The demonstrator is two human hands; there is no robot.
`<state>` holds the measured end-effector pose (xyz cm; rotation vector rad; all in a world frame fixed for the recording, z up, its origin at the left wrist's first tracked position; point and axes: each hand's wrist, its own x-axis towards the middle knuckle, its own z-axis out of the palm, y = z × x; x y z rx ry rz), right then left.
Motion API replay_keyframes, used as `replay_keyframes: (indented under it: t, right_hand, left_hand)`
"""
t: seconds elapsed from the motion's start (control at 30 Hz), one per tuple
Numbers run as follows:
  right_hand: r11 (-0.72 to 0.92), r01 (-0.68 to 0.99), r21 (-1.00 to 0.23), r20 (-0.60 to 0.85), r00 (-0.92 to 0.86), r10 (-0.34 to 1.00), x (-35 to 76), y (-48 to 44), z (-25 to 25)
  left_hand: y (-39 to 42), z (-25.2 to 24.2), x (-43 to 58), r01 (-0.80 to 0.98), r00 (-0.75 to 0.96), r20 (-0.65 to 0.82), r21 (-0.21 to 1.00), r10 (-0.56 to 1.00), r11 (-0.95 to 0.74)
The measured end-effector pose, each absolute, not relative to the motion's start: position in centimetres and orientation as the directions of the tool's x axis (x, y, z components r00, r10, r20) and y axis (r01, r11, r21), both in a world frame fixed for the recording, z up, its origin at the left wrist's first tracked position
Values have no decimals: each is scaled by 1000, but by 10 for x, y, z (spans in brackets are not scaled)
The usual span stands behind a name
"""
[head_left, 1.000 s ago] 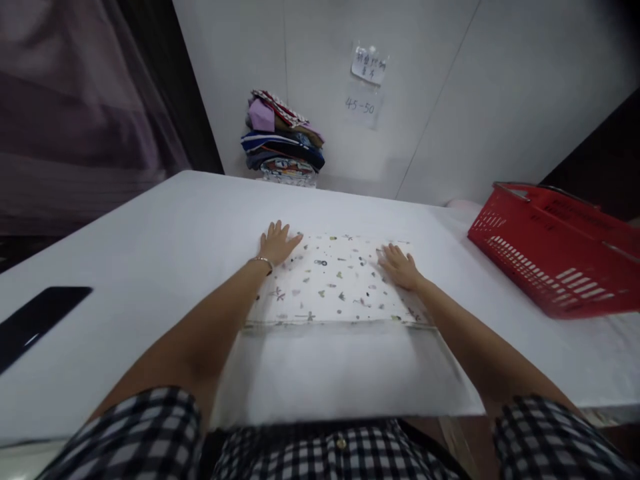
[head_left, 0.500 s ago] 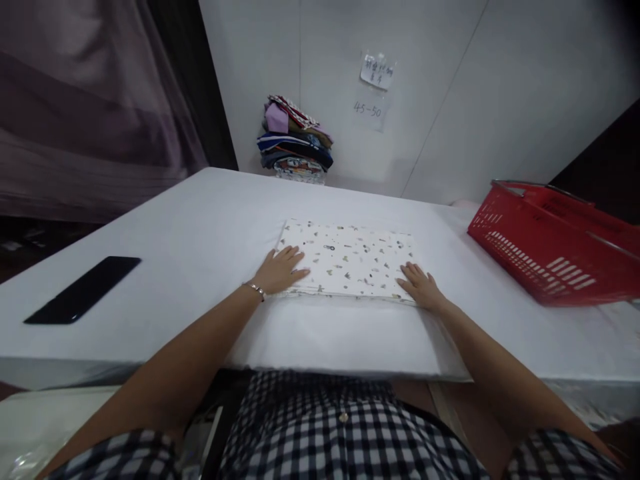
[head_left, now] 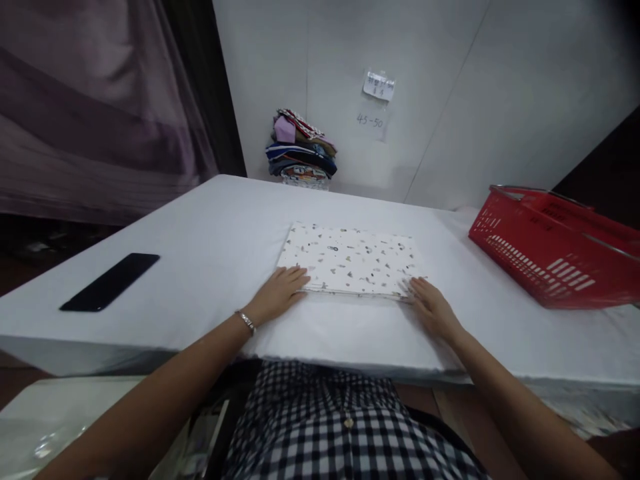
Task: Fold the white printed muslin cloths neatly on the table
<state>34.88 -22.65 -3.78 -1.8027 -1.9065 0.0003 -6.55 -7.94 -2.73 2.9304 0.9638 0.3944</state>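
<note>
A folded white cloth [head_left: 353, 261] with a small scattered print lies flat on the white-covered table [head_left: 215, 230] in front of me. My left hand [head_left: 280, 291], with a bracelet [head_left: 246, 323] at the wrist, rests at the cloth's near left corner. Its fingers lie stretched out over the edge, with nothing gripped. At the near right corner, my right hand [head_left: 433, 308] touches the cloth with its fingertips. Those fingers are extended and slightly blurred, and the thumb is partly hidden.
A black phone [head_left: 111, 282] lies on the table at the left. On the right stands a red plastic basket [head_left: 555, 250]. Folded clothes [head_left: 303, 150] are stacked beyond the far edge, against a wall with paper signs [head_left: 379, 87]. A purplish curtain [head_left: 95, 107] hangs at far left.
Both hands have drawn back towards me from the cloth's sides to its near corners. The left fingers are closer together. My view has shifted slightly; the cloth stays flat.
</note>
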Motion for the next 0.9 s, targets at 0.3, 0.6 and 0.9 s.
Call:
replay_keyframes:
  t: [0.3,0.6,0.9]
  right_hand:
    - [263,951,-163,296,-207,932,314,-208,-34]
    - [403,853,-331,370,-276,887,268,-172,-31]
    - [280,811,-514,313,-127,941,268,-170,-27]
  left_hand:
    - [-85,-22,-57,614,745,239,117,623,-780]
    - [-87,-25,-22,571,683,345,298,644,-765]
    - [-86,-21,-18,612,620,308,385,722,-691]
